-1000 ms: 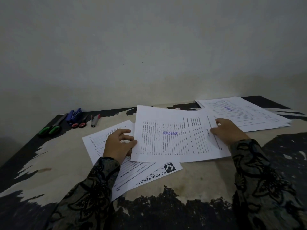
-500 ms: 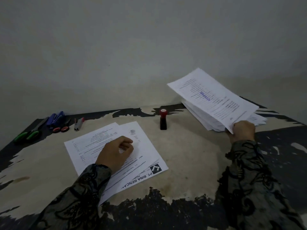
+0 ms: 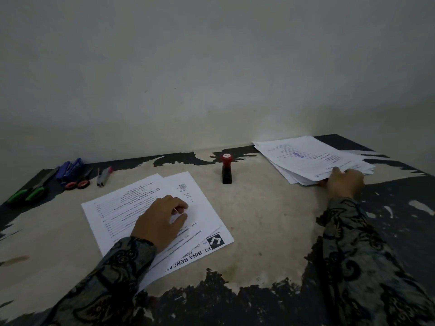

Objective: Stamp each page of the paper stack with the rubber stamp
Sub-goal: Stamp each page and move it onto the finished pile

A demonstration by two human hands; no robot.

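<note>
Two piles flank the upright rubber stamp [image 3: 227, 168] — between my hands, nearer my right hand [image 3: 345, 183], fingers gripping the stamped pile [image 3: 310, 160]; left hand [image 3: 161, 221], fingers curled, pins the unstamped sheets [image 3: 131, 208].

The desk [image 3: 259, 231] has a worn, rough top, its black coating peeled to a matt pale layer. The sheets at eight o'clock [image 3: 131, 208] and the stack at two o'clock [image 3: 306, 158] are matt white paper. The sleeves [image 3: 367, 267] are patterned cloth.
</note>
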